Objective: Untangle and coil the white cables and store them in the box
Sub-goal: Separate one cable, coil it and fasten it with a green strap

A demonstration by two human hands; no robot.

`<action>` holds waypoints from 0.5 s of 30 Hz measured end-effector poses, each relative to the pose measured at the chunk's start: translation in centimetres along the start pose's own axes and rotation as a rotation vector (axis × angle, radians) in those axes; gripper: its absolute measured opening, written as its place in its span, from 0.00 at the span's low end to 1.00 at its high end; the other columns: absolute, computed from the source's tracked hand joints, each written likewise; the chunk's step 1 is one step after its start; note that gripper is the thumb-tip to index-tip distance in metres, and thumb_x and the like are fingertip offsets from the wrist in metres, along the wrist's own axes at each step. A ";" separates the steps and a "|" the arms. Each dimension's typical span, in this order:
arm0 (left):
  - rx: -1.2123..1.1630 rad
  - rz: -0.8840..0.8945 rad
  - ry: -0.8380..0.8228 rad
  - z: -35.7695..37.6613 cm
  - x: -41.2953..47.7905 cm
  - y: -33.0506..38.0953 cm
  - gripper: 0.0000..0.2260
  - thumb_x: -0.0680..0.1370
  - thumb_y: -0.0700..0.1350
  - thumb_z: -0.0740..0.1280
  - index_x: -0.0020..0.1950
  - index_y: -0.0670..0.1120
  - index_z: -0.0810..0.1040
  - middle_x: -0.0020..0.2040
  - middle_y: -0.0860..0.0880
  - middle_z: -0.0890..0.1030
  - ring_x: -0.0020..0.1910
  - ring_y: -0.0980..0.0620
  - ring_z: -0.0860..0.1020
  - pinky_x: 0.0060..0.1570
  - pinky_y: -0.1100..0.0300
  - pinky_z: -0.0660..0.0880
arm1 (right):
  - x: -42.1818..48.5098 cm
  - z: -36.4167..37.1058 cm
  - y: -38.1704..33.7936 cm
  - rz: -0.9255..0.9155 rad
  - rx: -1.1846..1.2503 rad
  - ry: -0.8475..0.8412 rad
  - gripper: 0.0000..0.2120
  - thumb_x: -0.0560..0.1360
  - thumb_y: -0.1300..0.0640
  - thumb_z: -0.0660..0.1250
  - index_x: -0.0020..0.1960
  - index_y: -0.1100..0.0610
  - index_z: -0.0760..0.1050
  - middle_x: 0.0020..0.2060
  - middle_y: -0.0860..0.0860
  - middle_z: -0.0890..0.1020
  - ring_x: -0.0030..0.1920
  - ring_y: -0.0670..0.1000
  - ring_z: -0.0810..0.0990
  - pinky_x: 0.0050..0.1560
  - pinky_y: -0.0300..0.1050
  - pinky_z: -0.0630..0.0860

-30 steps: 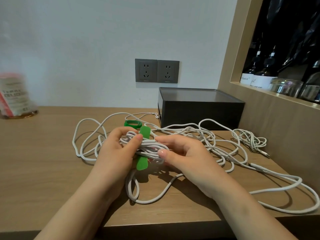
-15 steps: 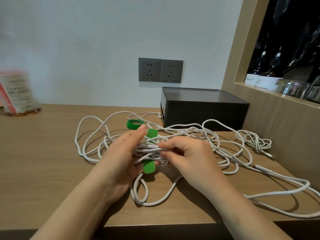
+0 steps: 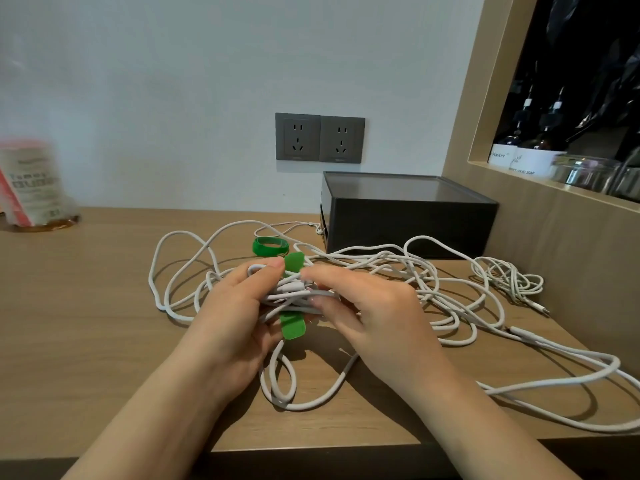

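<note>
Far left of the box, against the wall: a blurred packet (image 3: 33,188), label not readable. Judged no part of the job.

Left of the box, nearer the viewer: wide slack loops of the white cables (image 3: 180,271) are spread over the tabletop (image 3: 86,323).

Front-left of the box: the left hand (image 3: 239,317) is curled round a gathered bundle (image 3: 294,296) of cable, thumb laid over the top, fingers underneath. A green strap (image 3: 292,329) is seen crossing under the bundle, one end showing on the box side and one on the near side. A rolled green strap (image 3: 270,245) lies just off the box's front-left corner, untouched.

Straight in front of the box: the right hand (image 3: 370,317) is bent at the fingers, and the same bundle is pinched by its fingertips just beside the strap.

The box (image 3: 408,216) stands at the wall with its lid apparently on; no cable is seen inside.

Front-right of the box: more tangle is trailed out, with a long run looping toward the tabletop's near edge. A thin cable (image 3: 509,278) is bunched separately at the box's right front.

Judgement: the bundle is about to be tied.
- The bundle should be squeezed flat by the left hand while the strap ends are brought over by the right.
- The strap is best centred on the bundle.
- Strands of the neighbouring tangle should be checked clear first, or they may be trapped under the tie.
- Most of the task is judged to remain.
</note>
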State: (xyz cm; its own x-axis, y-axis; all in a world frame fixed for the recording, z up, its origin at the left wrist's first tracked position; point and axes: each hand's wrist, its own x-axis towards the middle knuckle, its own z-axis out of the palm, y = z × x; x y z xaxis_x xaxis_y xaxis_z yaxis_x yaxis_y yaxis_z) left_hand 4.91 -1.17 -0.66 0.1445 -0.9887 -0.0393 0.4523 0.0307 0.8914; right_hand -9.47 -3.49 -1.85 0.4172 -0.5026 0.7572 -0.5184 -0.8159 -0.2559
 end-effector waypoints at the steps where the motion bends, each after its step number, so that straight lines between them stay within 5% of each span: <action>1: -0.009 -0.014 -0.008 0.0 0.0 0.0 0.07 0.78 0.43 0.63 0.48 0.42 0.79 0.39 0.42 0.83 0.34 0.48 0.82 0.38 0.51 0.81 | 0.0 0.1 0.0 -0.004 -0.008 0.002 0.15 0.74 0.50 0.64 0.58 0.52 0.78 0.49 0.46 0.84 0.53 0.43 0.78 0.50 0.27 0.72; 3: -0.025 -0.040 -0.002 -0.1 0.0 0.0 0.07 0.78 0.43 0.63 0.47 0.42 0.80 0.38 0.42 0.84 0.33 0.48 0.83 0.40 0.50 0.80 | 0.1 0.2 -0.1 0.021 -0.005 -0.009 0.14 0.73 0.50 0.64 0.55 0.54 0.81 0.47 0.46 0.85 0.54 0.42 0.77 0.52 0.24 0.69; 6: -0.014 -0.054 0.008 -0.1 -0.1 0.1 0.05 0.76 0.42 0.65 0.47 0.41 0.79 0.37 0.42 0.84 0.32 0.48 0.83 0.35 0.54 0.81 | 0.2 0.0 -0.3 0.085 -0.035 -0.081 0.12 0.72 0.52 0.66 0.52 0.52 0.82 0.44 0.45 0.85 0.48 0.42 0.79 0.43 0.22 0.69; 11: 0.115 0.014 -0.039 0.0 -0.5 0.0 0.09 0.67 0.43 0.70 0.45 0.42 0.78 0.37 0.41 0.83 0.33 0.46 0.82 0.34 0.54 0.81 | 0.2 -0.3 -0.4 0.152 -0.039 -0.182 0.10 0.76 0.53 0.66 0.56 0.50 0.80 0.48 0.46 0.83 0.48 0.42 0.77 0.45 0.27 0.66; 15: 0.131 0.040 -0.002 -0.1 -0.2 -0.3 0.03 0.71 0.36 0.69 0.43 0.42 0.79 0.37 0.41 0.83 0.33 0.46 0.82 0.33 0.54 0.80 | 0.4 0.1 -0.4 0.142 -0.096 -0.154 0.07 0.74 0.55 0.68 0.52 0.51 0.82 0.48 0.47 0.83 0.50 0.44 0.76 0.47 0.31 0.67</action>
State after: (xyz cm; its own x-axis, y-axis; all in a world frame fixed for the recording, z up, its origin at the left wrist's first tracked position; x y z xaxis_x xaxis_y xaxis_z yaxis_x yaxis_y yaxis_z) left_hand 4.79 -0.93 -0.94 0.1587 -0.9873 -0.0017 0.3276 0.0511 0.9435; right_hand -9.03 -3.43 -1.57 0.4403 -0.6541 0.6150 -0.6456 -0.7067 -0.2895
